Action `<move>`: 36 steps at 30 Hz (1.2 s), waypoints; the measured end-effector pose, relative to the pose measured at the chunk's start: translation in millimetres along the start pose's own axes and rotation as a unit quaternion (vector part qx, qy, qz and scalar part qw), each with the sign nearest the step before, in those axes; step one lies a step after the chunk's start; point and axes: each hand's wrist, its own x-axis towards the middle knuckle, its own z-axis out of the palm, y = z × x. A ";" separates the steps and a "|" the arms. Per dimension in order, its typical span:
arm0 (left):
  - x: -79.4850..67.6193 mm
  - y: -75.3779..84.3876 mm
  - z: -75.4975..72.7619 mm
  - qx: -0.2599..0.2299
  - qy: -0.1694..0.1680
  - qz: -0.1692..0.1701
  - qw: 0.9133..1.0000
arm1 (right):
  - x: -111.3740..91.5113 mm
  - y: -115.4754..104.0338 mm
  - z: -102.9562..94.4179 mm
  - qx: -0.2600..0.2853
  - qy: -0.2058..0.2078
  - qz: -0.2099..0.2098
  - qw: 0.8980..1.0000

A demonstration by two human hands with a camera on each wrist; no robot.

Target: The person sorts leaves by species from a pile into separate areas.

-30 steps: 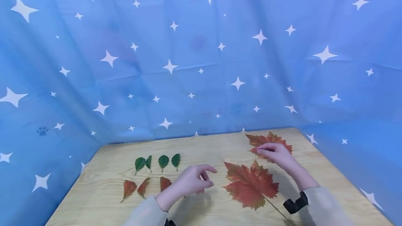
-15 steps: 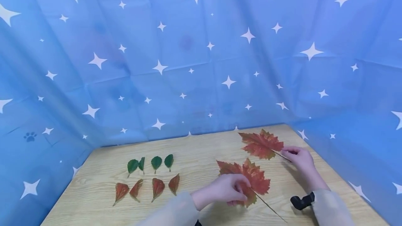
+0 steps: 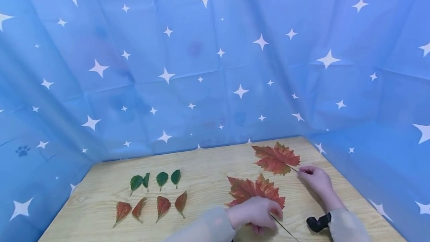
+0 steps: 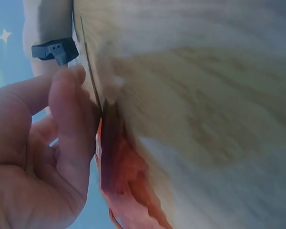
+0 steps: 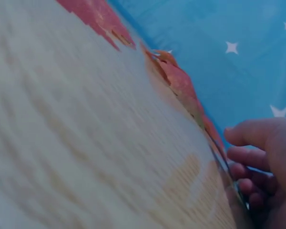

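Note:
Two artificial maple leaves, orange-red with thin dark stems, lie on the right part of the table. Over the lower half of the near maple leaf (image 3: 246, 189) is my left hand (image 3: 256, 212), fingers bent, its fingertips right at the stem. In the left wrist view, the stem (image 4: 90, 71) passes beside those fingers (image 4: 69, 109); whether they pinch it I cannot tell. My right hand (image 3: 317, 182) is at the stem of the far maple leaf (image 3: 276, 158). The right wrist view shows its thumb and forefinger apart, with other fingertips (image 5: 240, 183) along the stem.
Several small green leaves (image 3: 162, 178) form a row at left on the wooden table (image 3: 208, 182). Several small red leaves (image 3: 163, 205) form another row nearer me. A blue star-patterned cloth (image 3: 188, 92) hangs behind the table and along its sides.
My left hand first moved right from beside the red leaves to the near maple leaf. My right hand shifted from over the far maple leaf to its stem. The head view has turned slightly right.

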 end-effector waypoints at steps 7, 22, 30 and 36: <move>4.6 3.2 9.5 0.096 0.017 0.027 0.995 | 0.1 -1.4 4.4 -0.012 0.006 -0.004 1.000; 7.8 -6.6 2.6 0.238 -0.054 0.164 0.956 | -2.1 -4.2 8.1 0.000 -0.001 0.002 1.000; 2.6 -16.9 -11.6 0.154 -0.106 0.209 0.960 | 1.2 -3.5 8.6 -0.021 0.017 -0.017 0.999; -7.8 -28.8 -16.6 0.090 -0.111 0.209 0.967 | 1.8 -1.4 6.4 -0.042 0.024 -0.014 0.999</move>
